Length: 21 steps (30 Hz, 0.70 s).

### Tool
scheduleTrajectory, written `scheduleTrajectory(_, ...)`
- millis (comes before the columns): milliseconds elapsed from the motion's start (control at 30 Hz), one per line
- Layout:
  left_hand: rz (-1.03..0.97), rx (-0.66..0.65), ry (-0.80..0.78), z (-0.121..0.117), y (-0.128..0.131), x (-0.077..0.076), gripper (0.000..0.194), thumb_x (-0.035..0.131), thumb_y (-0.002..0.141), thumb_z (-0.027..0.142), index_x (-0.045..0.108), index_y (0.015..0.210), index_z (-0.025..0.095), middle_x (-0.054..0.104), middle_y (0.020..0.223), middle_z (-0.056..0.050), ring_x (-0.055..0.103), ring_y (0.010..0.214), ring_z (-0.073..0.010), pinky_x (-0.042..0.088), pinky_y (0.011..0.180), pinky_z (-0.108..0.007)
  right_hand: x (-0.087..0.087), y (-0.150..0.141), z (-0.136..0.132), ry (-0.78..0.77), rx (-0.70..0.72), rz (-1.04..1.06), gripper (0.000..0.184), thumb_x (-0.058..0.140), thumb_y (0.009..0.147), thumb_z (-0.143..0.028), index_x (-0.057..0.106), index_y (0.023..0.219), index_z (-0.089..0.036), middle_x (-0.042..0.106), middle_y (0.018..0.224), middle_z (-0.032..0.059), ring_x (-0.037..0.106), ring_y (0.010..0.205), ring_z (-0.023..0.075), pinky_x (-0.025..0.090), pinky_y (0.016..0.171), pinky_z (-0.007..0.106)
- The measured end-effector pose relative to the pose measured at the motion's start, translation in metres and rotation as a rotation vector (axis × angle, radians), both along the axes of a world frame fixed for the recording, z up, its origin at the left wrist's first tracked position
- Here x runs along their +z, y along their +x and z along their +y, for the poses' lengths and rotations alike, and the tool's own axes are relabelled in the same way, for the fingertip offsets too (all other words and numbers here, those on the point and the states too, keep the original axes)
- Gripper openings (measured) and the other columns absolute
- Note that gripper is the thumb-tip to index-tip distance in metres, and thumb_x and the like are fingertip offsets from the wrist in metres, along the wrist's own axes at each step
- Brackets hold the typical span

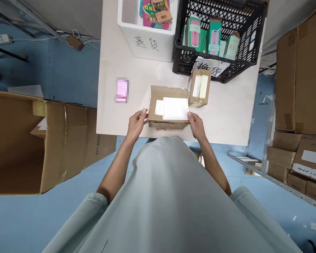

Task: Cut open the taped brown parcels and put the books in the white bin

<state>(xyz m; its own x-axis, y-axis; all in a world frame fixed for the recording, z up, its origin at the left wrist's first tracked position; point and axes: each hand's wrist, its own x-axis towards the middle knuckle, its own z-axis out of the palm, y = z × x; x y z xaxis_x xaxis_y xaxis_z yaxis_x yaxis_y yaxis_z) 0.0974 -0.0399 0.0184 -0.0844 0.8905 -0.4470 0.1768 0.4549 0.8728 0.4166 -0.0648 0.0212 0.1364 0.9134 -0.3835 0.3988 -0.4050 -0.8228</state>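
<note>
A small cardboard box (168, 124) sits near the table's front edge with its back flap raised. White paper (175, 108) and a smaller white label (159, 107) lie on top of it; whether anything is inside is hidden. My left hand (137, 123) is at the box's left side, fingers against it and thumb raised by the edge. At the right front corner, my right hand (196, 124) grips the box, its thumb beside the paper. Just behind, a second, taped cardboard box (200, 88) with pale labels stands close to the first one's right end.
A white bin (150, 44) with colourful packages stands at the back. Beside it is a black plastic crate (246, 42) of green boxes. A blurred pink item (122, 90) lies on the table (226, 116). Large open carton (65, 140) at left; stacked cartons (302, 80) at right.
</note>
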Motion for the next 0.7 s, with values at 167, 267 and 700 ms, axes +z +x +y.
scheduleTrajectory(167, 0.023, -0.035, -0.054, 0.002, -0.008, -0.047, 0.055, 0.083, 0.091, 0.056, 0.081, 0.131, 0.019, 0.079, 0.144, -0.016, 0.074, 0.135, -0.0333, 0.058, 0.123, -0.050, -0.055, -0.020, 0.001, -0.050, 0.071, -0.031, 0.055, 0.059, 0.109, -0.052, 0.076, 0.144, -0.013, 0.078, 0.136, 0.0170, 0.072, 0.130, 0.0259, 0.056, 0.121, 0.042)
scheduleTrajectory(267, 0.061, -0.072, -0.162, -0.001, -0.015, -0.070, 0.052, 0.081, 0.085, 0.041, 0.081, 0.131, 0.016, 0.081, 0.139, -0.018, 0.076, 0.130, -0.0356, 0.057, 0.123, -0.054, -0.075, -0.029, -0.006, -0.154, 0.044, -0.041, 0.051, 0.063, 0.104, -0.036, 0.075, 0.143, -0.006, 0.077, 0.142, 0.0226, 0.075, 0.128, 0.0253, 0.057, 0.120, 0.040)
scheduleTrajectory(700, 0.038, -0.156, -0.133, 0.041, -0.015, -0.068, 0.075, 0.082, 0.084, 0.027, 0.066, 0.156, 0.012, 0.073, 0.153, -0.023, 0.072, 0.138, -0.0354, 0.058, 0.123, -0.052, -0.065, -0.041, 0.022, -0.111, -0.149, 0.074, 0.061, 0.068, 0.100, -0.061, 0.077, 0.136, -0.012, 0.077, 0.150, 0.0212, 0.074, 0.132, 0.0279, 0.060, 0.115, 0.042)
